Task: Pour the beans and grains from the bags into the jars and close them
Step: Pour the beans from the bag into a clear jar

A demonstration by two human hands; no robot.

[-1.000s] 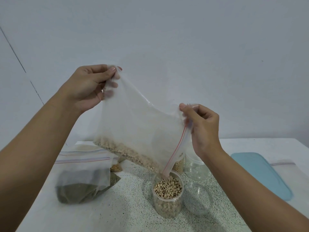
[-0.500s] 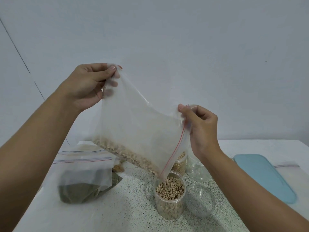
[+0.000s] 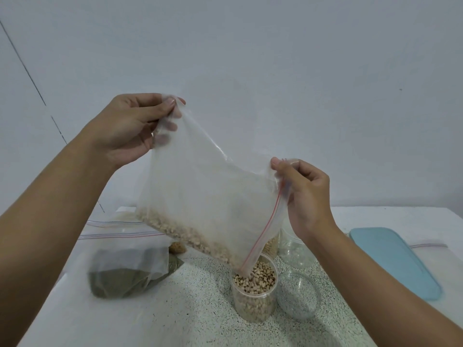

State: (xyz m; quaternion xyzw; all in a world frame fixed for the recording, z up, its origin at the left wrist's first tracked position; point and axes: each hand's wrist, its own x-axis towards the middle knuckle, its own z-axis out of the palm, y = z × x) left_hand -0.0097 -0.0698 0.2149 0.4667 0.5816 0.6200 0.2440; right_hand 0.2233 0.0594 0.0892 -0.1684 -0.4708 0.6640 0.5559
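Observation:
A clear zip bag (image 3: 210,196) of pale beans hangs tilted above the table, its red-striped mouth pointing down into an open clear jar (image 3: 254,291). Beans lie along the bag's lower edge and the jar is nearly full of them. My left hand (image 3: 130,126) pinches the bag's raised bottom corner. My right hand (image 3: 303,194) pinches the upper end of the zip edge. An empty clear jar (image 3: 299,294) stands right beside the filled one, and two more jars (image 3: 293,249) stand behind, partly hidden by the bag.
A bag of dark green grains (image 3: 125,274) lies at the left on the speckled mat (image 3: 195,316), with other zip bags (image 3: 112,226) behind it. A light blue lid or tray (image 3: 393,259) lies at the right on the white table (image 3: 411,216).
Beans keep sliding toward the bag's mouth and the level in the jar has risen a little. Both hands hold nearly the same pose.

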